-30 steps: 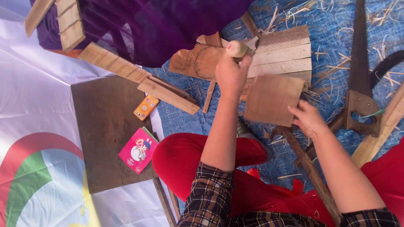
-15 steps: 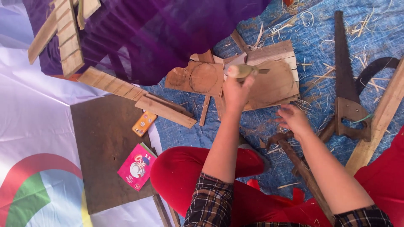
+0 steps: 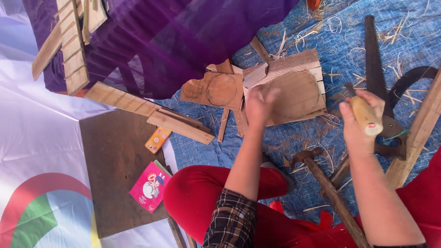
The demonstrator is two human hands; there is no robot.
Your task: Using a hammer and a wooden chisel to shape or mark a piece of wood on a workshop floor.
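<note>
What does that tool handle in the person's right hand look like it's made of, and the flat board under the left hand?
The tool handle in the right hand looks like pale, smooth wood, rounded and unpainted. The flat board under the left hand seems thin bare wood, brown, dull, with faint grain.

Floor covered by blue tarp (image 3: 294,138) littered with wood shavings (image 3: 404,69). White printed sheet (image 3: 36,138) at left, purple fabric (image 3: 183,36) on top. Outdoor daylight, probably; no walls visible.

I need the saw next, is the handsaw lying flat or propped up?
Lying flat. The handsaw rests blade-down on the blue mat among wood shavings, beyond the right hand, which grips a wooden handle.
</note>
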